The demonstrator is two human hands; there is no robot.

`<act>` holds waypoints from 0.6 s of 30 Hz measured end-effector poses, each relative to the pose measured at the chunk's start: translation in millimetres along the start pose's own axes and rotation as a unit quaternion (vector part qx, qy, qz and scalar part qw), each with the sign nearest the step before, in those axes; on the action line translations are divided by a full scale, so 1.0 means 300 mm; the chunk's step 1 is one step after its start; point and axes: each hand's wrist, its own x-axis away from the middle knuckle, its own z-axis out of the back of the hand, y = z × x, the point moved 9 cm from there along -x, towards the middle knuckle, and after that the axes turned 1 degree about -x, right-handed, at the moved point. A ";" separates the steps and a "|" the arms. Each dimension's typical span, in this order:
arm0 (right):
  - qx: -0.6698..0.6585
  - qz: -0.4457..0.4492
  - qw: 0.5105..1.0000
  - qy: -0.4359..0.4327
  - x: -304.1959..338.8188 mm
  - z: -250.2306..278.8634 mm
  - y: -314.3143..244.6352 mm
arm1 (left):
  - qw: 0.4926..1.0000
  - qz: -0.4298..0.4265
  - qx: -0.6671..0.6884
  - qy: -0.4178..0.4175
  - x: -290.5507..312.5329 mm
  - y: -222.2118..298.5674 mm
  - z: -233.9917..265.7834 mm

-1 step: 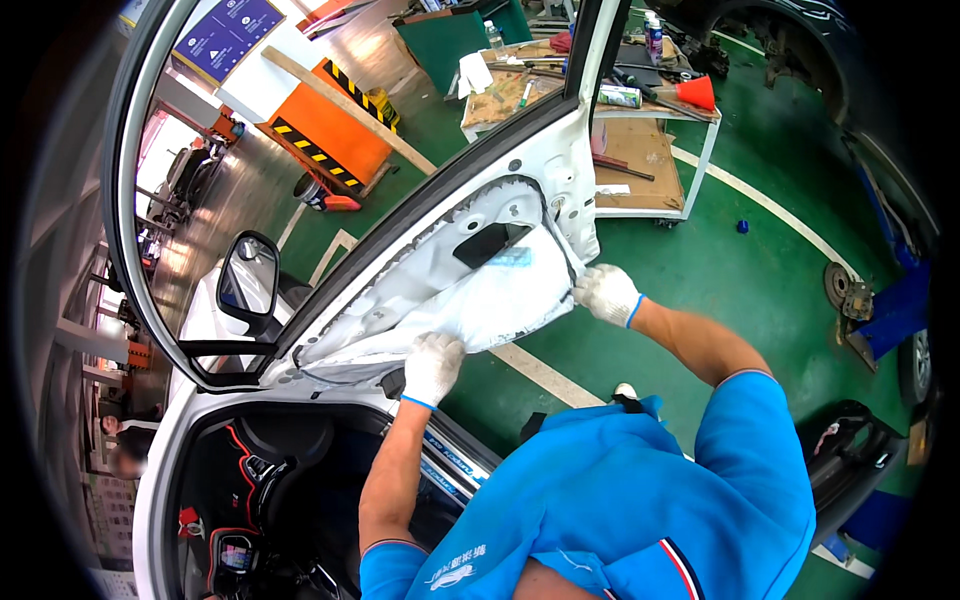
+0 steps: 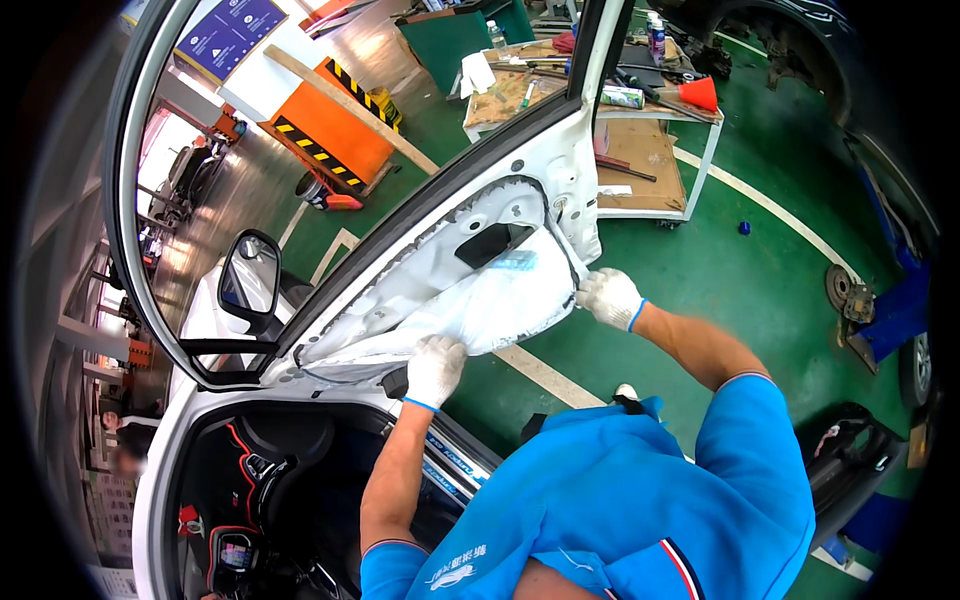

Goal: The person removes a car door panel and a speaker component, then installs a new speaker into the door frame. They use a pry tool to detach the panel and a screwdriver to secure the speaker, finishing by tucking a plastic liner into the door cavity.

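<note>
A white car door [image 2: 583,170] stands open before me, its inner metal bare of trim. Over its lower part lies a white door liner sheet [image 2: 480,300] with dark sealant along its edge; the upper part is folded down, baring the metal and a dark opening [image 2: 490,245]. My left hand [image 2: 436,370], in a white knit glove, is closed on the sheet's near lower edge. At the right edge of the sheet, my right hand [image 2: 608,298], gloved alike, pinches its dark-rimmed border. The fingertips of both hands are partly hidden.
A door mirror [image 2: 250,275] juts out beyond the window frame. Behind the door stands a cluttered work cart [image 2: 690,170] with a red funnel [image 2: 698,94]. A dark door trim panel [image 2: 850,450] lies at the right. The car's sill [image 2: 450,460] is below my left arm.
</note>
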 end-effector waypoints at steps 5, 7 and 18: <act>-0.018 -0.028 0.999 0.002 0.032 -0.037 -0.012 | 0.998 0.044 -0.030 -0.024 0.034 0.015 -0.048; -0.020 -0.072 0.997 -0.002 0.042 -0.029 0.013 | 0.998 0.056 -0.022 -0.011 0.050 0.027 -0.040; -0.603 -0.507 0.605 0.119 0.359 -0.294 0.127 | 0.986 0.163 0.004 0.030 0.089 0.022 -0.057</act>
